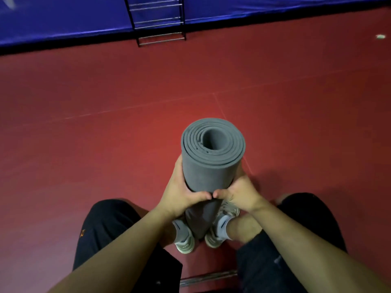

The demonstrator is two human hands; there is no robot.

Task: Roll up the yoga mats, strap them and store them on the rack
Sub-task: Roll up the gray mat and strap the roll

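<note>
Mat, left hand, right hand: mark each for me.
Mat (211, 174), head view, outer wrap of the roll.
Left hand (182, 193), head view, back of the hand.
Right hand (240, 194), head view, back of the hand.

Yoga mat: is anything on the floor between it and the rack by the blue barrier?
Nothing visible. The left hand and right hand both grip the rolled yoga mat; the red floor runs open to the rack. A small white scrap lies far off right.

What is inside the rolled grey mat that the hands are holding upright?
The mat shows at its top end spiral layers round a hollow core. The core looks empty near the opening; deeper down its walls hide it.
</note>
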